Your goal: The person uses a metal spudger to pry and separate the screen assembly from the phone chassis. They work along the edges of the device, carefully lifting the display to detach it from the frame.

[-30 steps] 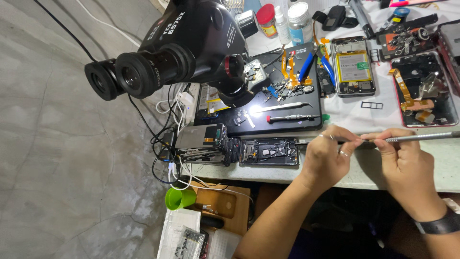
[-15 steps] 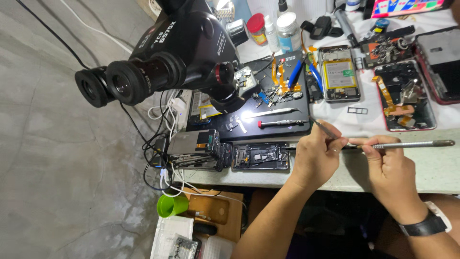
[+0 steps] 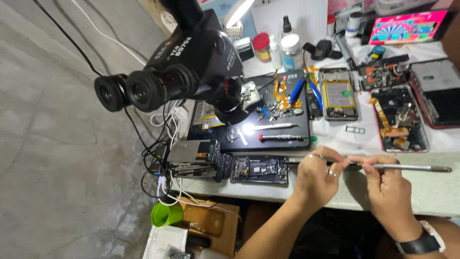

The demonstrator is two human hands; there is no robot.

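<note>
My left hand (image 3: 317, 176) and my right hand (image 3: 383, 184) meet near the front edge of the bench (image 3: 431, 192). Both pinch a thin metal tool (image 3: 407, 167) that runs to the right, past my right hand. My left fingers hold its left tip; what sits at that tip is too small to tell. An opened phone (image 3: 259, 169) lies just left of my left hand. A black band (image 3: 421, 243) wraps my right wrist.
A black stereo microscope (image 3: 184, 72) hangs over a dark work mat (image 3: 292, 129) holding tweezers, a red-tipped screwdriver (image 3: 282, 137) and small parts. More opened phones (image 3: 339, 93) lie at the right, bottles (image 3: 290, 48) at the back, a green cup (image 3: 164, 214) below the bench.
The view has shifted, so the bench sits higher and further right in frame. My hands stay together on the tool, its long end still pointing right.
</note>
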